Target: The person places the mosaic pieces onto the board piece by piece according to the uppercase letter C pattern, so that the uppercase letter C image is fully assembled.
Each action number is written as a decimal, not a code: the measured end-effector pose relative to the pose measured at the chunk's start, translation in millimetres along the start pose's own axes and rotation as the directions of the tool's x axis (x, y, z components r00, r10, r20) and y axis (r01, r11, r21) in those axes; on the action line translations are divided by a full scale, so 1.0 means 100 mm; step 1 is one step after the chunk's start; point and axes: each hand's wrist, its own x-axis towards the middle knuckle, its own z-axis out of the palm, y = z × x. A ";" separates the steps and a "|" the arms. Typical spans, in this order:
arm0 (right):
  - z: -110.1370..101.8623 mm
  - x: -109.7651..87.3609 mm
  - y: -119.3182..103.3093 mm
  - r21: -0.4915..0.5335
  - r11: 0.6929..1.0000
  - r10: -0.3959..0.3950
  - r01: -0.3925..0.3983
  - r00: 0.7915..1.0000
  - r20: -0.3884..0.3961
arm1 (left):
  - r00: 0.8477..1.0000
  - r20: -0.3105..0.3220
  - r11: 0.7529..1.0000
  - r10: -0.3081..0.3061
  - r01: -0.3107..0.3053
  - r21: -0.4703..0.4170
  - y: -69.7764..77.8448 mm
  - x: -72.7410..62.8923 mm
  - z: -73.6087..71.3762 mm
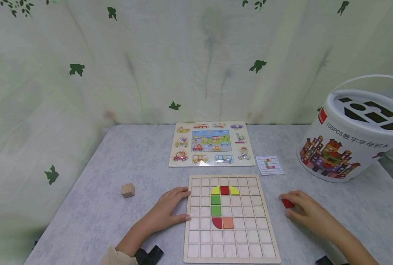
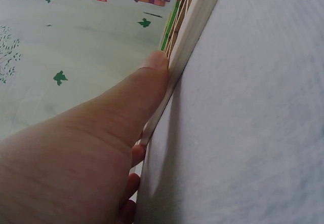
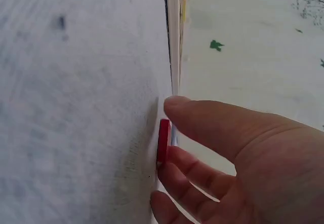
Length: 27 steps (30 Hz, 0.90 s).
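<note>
A wooden grid board point(image 1: 205, 254) lies flat in front of me, bearing several coloured tiles: yellow quarter-rounds, a red square point(image 1: 224, 190), green squares point(image 1: 216, 211), a red quarter-round and an orange square point(image 1: 227, 223). My left hand point(image 1: 165, 211) rests at the board's left edge, thumb and fingers extended and touching its side; the left wrist view shows the thumb point(image 2: 147, 77) against that edge. To the right of the board, my right hand point(image 1: 304, 209) holds a red tile point(image 3: 163, 140) between thumb and fingers, low at the tabletop. The tile's full outline is partly hidden.
Behind the board lie a vehicle picture puzzle point(image 1: 173, 162) and a small pattern card point(image 1: 276, 169) printed with a coloured grid figure. A white block bucket point(image 1: 332, 151) stands at the back right. A plain wooden cube point(image 1: 128, 190) sits to the left.
</note>
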 end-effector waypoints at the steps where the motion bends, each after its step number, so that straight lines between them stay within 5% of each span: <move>1: 0.00 0.00 0.02 0.005 1.000 0.010 -0.010 1.000 0.024 | 1.000 0.000 1.000 0.000 0.000 0.000 0.00 0.00 0.00; 11: -0.02 0.02 0.01 0.023 0.997 0.071 -0.075 0.988 0.140 | 1.000 0.003 1.000 -0.008 0.008 -0.006 0.01 -0.01 0.00; 21: 0.01 0.06 0.04 -0.049 0.999 0.013 -0.010 0.998 0.064 | 1.000 -0.001 1.000 -0.004 0.004 -0.001 0.00 0.00 0.00; 25: 0.01 0.08 -0.08 -0.021 1.000 0.009 -0.008 0.999 0.032 | 1.000 -0.001 1.000 0.001 -0.001 -0.001 -0.01 0.00 0.00; 27: 0.02 0.08 -0.18 0.007 0.999 -0.052 0.052 0.999 0.004 | 1.000 0.001 1.000 0.000 0.000 -0.002 -0.01 0.00 0.00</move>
